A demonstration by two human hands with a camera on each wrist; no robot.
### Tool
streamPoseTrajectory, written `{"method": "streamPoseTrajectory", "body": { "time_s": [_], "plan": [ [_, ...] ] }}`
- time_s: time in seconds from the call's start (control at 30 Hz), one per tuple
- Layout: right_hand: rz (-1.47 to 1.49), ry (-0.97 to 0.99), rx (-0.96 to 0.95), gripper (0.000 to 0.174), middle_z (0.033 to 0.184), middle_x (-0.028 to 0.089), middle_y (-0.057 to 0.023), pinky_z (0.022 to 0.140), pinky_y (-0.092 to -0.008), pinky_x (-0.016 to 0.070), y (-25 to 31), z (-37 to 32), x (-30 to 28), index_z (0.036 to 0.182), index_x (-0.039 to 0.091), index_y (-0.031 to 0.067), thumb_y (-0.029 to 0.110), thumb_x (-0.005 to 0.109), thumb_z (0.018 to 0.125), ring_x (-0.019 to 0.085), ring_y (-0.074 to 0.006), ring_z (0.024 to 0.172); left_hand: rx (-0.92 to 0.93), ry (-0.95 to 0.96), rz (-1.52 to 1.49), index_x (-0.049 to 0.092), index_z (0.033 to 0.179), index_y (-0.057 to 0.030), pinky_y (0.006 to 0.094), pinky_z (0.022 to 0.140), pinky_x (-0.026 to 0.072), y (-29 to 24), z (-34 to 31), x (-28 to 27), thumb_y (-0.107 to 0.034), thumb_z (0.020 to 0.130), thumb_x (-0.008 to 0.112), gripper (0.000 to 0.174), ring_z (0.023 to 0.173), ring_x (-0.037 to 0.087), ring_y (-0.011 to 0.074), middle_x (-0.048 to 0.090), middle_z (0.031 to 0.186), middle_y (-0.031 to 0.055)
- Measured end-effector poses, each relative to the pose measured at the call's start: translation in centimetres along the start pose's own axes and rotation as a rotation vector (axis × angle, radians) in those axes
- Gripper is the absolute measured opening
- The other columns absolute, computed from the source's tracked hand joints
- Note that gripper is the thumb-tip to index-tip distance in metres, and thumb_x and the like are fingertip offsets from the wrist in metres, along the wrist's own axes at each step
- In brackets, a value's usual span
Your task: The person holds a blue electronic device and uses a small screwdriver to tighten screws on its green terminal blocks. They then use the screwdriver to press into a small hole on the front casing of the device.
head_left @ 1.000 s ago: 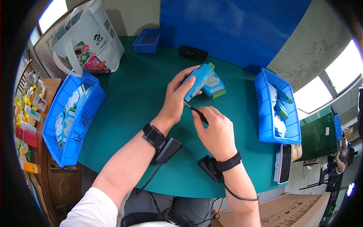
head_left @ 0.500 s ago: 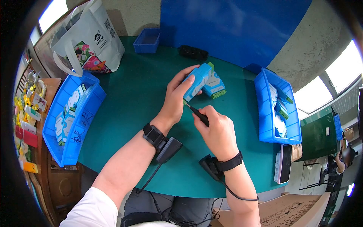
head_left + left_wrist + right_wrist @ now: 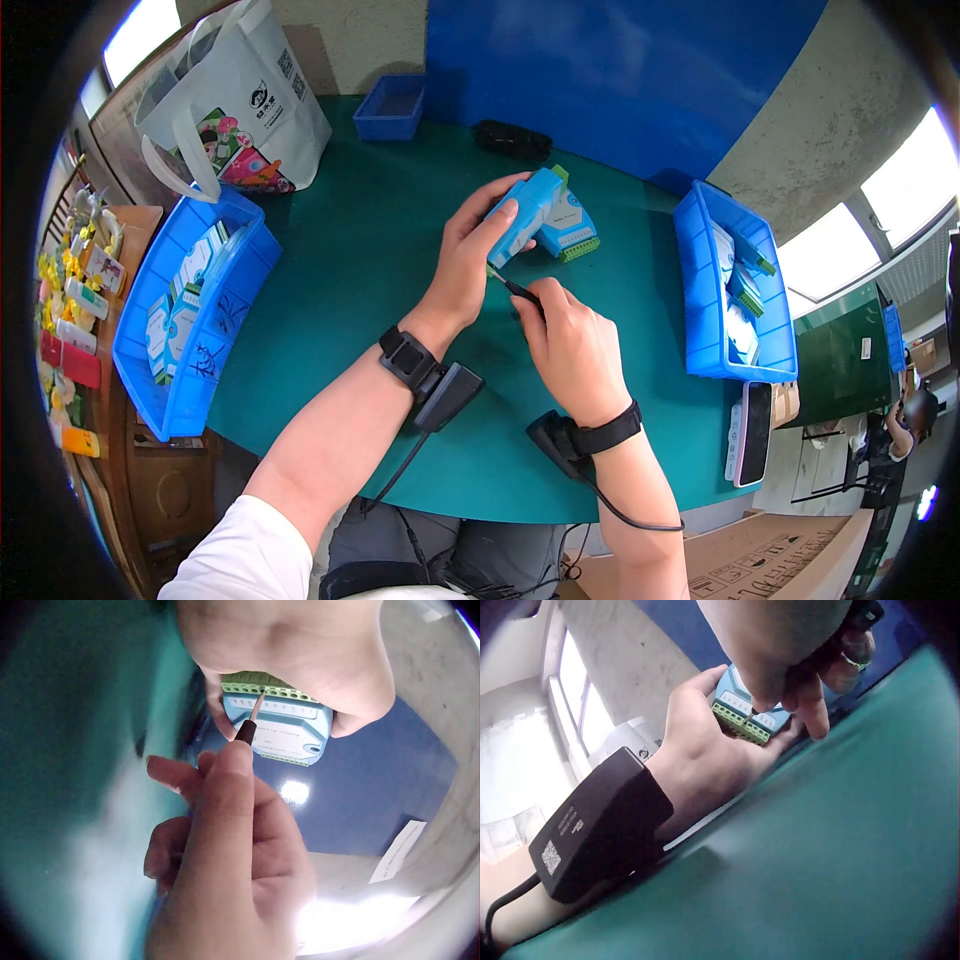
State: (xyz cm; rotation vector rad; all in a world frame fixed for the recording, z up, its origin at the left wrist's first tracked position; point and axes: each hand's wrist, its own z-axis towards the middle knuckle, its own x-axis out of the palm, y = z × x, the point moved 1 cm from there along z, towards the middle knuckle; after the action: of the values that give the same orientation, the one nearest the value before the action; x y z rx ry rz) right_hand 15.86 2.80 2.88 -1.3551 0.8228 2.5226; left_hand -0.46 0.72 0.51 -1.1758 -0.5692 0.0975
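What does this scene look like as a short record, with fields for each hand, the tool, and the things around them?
Left hand: grips blue module
Right hand: holds screwdriver
Tool tip: at the module's green terminal strip
Nearby: second module lying on green table
Sides: left bin and right bin, both blue, both holding parts
Also: phone, white bag
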Motion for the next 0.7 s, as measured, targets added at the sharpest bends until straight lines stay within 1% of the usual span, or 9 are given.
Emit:
{"method": "streamPoseTrajectory", "body": {
  "time_s": [0.2,0.3,0.4,0.5,0.6,0.7],
  "plan": [
    [-0.005,0.026,0.014,0.024,0.073,0.066,-0.0145,0.053,-0.0441,0.0512,0.06,-0.01,-0.01,0.088,0.054,0.0060,0.024,0.061,0.102,0.067,-0.0354,0.063,0.005,0.011,0.020,0.054,0.145,-0.0060,0.0369,0.096,0.0573,-0.18,-0.11,0.19,-0.031,0.105,0.054,0.047,0.122,0.062,0.0202,0.059,0.140,0.0115],
    [-0.032,0.059,0.018,0.025,0.073,0.066,-0.0142,0.053,-0.0447,0.0509,-0.10,-0.06,0.15,0.087,0.053,0.0051,0.023,0.061,0.103,0.066,-0.0366,0.063,0.037,0.053,0.065,0.055,0.144,-0.0056,0.0368,0.095,0.0575,-0.33,-0.15,0.39,-0.030,0.105,0.053,0.046,0.122,0.062,0.0205,0.059,0.141,0.0118],
    [0.001,0.094,0.069,0.024,0.076,0.067,-0.0159,0.055,-0.0465,0.0520,0.09,0.03,-0.02,0.087,0.053,0.0044,0.022,0.062,0.102,0.067,-0.0394,0.066,0.038,0.048,0.064,0.056,0.144,-0.0052,0.0364,0.095,0.0577,-0.30,-0.22,0.42,-0.028,0.106,0.053,0.045,0.122,0.063,0.0208,0.059,0.142,0.0121],
    [0.188,0.037,0.074,0.022,0.079,0.067,-0.0185,0.058,-0.0487,0.0531,-0.03,0.06,0.10,0.089,0.054,0.0042,0.021,0.064,0.099,0.068,-0.0419,0.070,0.039,0.061,0.038,0.056,0.143,-0.0053,0.0363,0.095,0.0578,-0.09,-0.22,0.53,-0.028,0.106,0.053,0.044,0.121,0.063,0.0209,0.058,0.143,0.0122],
    [0.267,-0.016,0.083,0.020,0.081,0.068,-0.0204,0.061,-0.0510,0.0535,-0.18,0.02,0.25,0.090,0.054,0.0042,0.019,0.067,0.096,0.068,-0.0440,0.072,0.022,0.041,0.033,0.056,0.143,-0.0053,0.0364,0.095,0.0577,-0.28,-0.26,0.46,-0.028,0.106,0.053,0.044,0.120,0.063,0.0208,0.059,0.142,0.0122],
    [0.212,0.010,0.064,0.020,0.081,0.068,-0.0183,0.059,-0.0491,0.0536,-0.44,-0.11,0.19,0.091,0.055,0.0046,0.018,0.069,0.094,0.068,-0.0420,0.071,0.030,0.039,0.046,0.056,0.143,-0.0055,0.0362,0.095,0.0575,-0.21,-0.18,0.37,-0.028,0.106,0.053,0.044,0.120,0.063,0.0206,0.059,0.142,0.0121]
  ]
}}
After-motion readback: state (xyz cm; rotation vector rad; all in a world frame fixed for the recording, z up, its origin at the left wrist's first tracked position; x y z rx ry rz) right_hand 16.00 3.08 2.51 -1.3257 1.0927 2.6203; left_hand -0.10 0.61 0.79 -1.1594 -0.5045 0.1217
